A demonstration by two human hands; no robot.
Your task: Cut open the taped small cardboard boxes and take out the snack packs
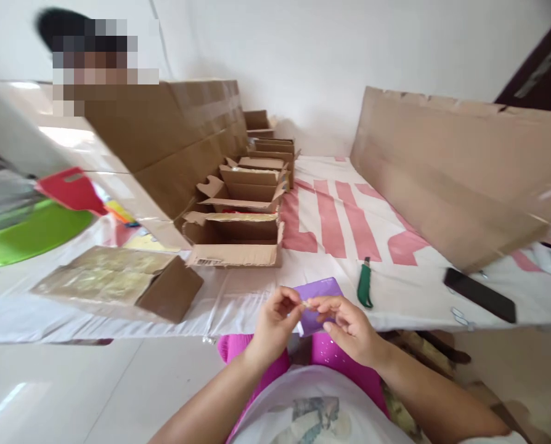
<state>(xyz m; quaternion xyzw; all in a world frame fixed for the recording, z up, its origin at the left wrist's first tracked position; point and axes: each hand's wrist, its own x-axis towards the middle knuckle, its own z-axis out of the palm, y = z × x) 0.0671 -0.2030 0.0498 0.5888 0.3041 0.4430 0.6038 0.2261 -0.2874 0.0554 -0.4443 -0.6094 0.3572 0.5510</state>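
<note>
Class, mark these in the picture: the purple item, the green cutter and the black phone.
Purple item [310,320]: head view, lower surface.
Green cutter [364,287]: head view, middle of the handle.
Black phone [480,295]: head view, middle of its face.

Bare left hand [275,324] is pinching a tiny pale piece [307,304], bare right hand [352,330] is on it too. Flat purple rectangular packet [319,288] sits right under both, green-handled box cutter [364,285] just past the right one.

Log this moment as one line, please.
left hand: pinching small pale item | right hand: at same item | beneath: flat purple object | nearby: green cutter, black phone
</note>
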